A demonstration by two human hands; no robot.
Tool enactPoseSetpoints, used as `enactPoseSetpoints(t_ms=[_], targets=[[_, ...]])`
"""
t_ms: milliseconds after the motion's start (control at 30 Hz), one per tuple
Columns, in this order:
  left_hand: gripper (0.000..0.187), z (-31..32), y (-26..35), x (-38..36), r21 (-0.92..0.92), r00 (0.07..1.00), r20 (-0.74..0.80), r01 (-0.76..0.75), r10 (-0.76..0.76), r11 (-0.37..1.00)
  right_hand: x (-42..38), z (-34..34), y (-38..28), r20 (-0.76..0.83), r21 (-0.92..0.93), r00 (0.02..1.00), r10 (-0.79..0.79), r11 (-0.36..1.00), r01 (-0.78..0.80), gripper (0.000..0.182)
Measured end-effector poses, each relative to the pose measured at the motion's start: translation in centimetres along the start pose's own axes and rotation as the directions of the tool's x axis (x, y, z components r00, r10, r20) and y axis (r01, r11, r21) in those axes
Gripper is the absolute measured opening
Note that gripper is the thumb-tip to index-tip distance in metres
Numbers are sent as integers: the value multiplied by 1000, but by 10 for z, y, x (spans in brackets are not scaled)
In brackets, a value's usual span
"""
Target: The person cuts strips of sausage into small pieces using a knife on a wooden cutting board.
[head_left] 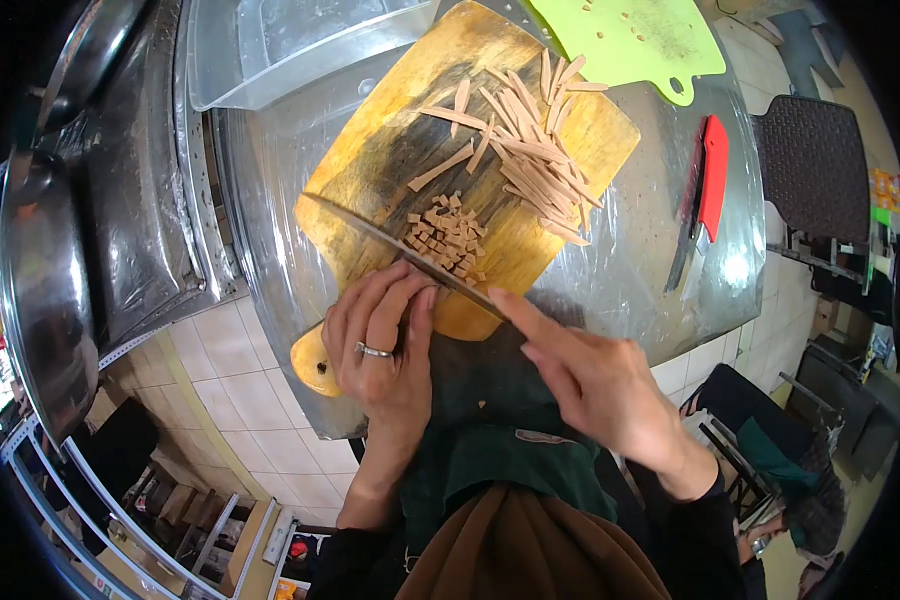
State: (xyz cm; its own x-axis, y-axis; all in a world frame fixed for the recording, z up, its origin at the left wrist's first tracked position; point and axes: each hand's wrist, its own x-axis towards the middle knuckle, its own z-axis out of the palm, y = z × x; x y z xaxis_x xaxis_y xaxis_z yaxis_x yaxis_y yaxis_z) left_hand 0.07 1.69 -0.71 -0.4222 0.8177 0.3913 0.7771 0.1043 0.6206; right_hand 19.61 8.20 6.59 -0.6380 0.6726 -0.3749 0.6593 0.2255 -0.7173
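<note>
My right hand (600, 385) grips the handle end of a long kitchen knife (370, 229), index finger along the top of the blade. The blade lies slantwise across the wooden cutting board (370, 130). Pressed close against its near side are the curled fingers of my left hand (380, 330), which wears a ring; what they hold is hidden beneath them. Small light brown cubes (448, 235) are heaped just beyond the blade. Farther up the board lies a loose pile of light brown food strips (540, 150), a few scattered to its left.
A red-handled cutter (711, 180) lies right of the board on the plastic-covered table (620, 290). Behind are a green cutting mat (660, 50) with crumbs and a clear plastic tub (290, 65). A dark stool (815, 165) stands right; a person's hand (765, 530) shows lower right.
</note>
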Motion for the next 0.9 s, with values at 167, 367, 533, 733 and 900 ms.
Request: enactPoseSetpoints(t_ms=[167, 367, 533, 733, 900], targets=[[30, -2, 0, -2, -81, 997, 4, 73, -72, 994, 6, -10, -7, -30, 153, 1000, -6, 988, 10, 59], [30, -6, -1, -7, -223, 980, 29, 197, -195, 955, -15, -11, -8, -75, 47, 997, -11, 999, 15, 58], [25, -13, -1, -5, -143, 986, 83, 155, -144, 978, -28, -6, -5, -104, 37, 992, -66, 997, 70, 58], [21, -11, 1, 7, -51, 994, 75, 79, -75, 996, -32, -3, 3, -179, 43, 977, -114, 991, 123, 62], [22, -7, 1, 14, -68, 995, 68, 73, -68, 995, -34, -3, 2, -191, 77, 978, -79, 992, 95, 62]])
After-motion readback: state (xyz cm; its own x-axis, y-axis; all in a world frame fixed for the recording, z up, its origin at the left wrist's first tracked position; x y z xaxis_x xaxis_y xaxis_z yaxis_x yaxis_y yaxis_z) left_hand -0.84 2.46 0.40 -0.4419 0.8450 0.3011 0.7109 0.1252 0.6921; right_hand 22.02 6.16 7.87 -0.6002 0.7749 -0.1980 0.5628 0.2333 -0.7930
